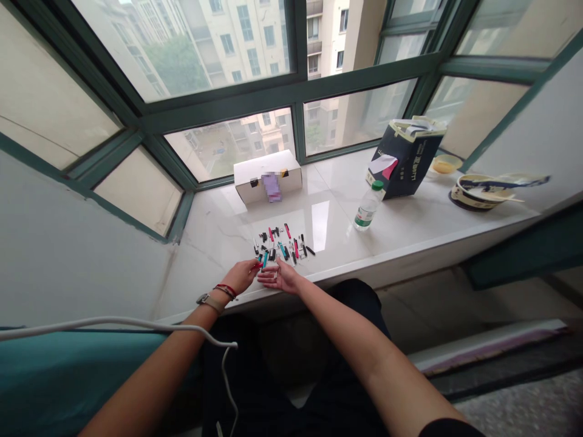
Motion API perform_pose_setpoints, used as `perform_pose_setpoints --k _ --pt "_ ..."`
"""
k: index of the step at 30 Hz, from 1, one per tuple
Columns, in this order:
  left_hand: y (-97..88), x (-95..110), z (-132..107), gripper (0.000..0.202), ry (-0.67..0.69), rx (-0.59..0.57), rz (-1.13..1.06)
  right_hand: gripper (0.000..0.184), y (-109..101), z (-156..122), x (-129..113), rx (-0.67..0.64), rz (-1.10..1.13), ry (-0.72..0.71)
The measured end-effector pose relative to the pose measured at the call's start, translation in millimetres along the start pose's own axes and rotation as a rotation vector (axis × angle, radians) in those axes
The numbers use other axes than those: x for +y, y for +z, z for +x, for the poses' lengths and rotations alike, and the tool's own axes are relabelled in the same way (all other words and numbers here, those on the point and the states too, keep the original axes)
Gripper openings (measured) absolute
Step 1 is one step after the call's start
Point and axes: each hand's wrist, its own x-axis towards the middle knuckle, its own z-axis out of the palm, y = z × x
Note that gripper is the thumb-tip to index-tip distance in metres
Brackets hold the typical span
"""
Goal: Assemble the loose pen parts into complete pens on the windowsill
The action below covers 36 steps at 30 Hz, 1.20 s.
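Note:
My left hand (246,274), with a watch and red and dark bracelets at its wrist, is at the sill's front edge. Its fingertips are pinched on a small red piece (259,265) whose kind is too small to tell. Close beside it, my right hand (283,278) lies palm up with its fingers stretched out, holding nothing I can see. Just beyond both hands spreads a group of small slim pieces (283,249) in black, pink, teal and clear, looking like pen or lighter parts. A teal piece (265,259) lies nearest my left fingertips.
A white box (246,193) with a purple packet (272,187) against it stands by the window. To the right are a plastic bottle (365,209) with a green cap, a dark paper bag (407,161), a small bowl (445,164) and a takeaway bowl (473,197). A white cable (136,324) crosses the lower left.

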Motion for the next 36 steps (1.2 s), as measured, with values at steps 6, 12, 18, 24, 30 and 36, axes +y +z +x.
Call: perform_pose_setpoints --k 6,12,18,24,30,36 --pt "18.1 -16 -14 0.009 0.139 0.065 0.323 0.071 -4 5 3 -0.014 0.030 -0.048" --pt "42.1 -21 -13 0.032 0.128 -0.015 0.212 0.076 -3 2 4 -0.062 -0.011 -0.083" --pt "50.2 -25 -5 0.030 0.101 -0.012 0.149 0.078 2 -4 5 -0.064 -0.034 -0.119" --pt "48.5 -33 -2 0.033 0.252 -0.100 0.500 0.075 5 -7 4 -0.049 -0.020 -0.123" --pt "48.4 -36 -1 0.030 0.303 -0.069 0.600 0.071 5 -7 5 -0.048 0.002 -0.135" --pt "49.6 -31 -1 0.027 0.238 0.045 0.572 0.065 0 -3 7 -0.033 0.028 -0.164"
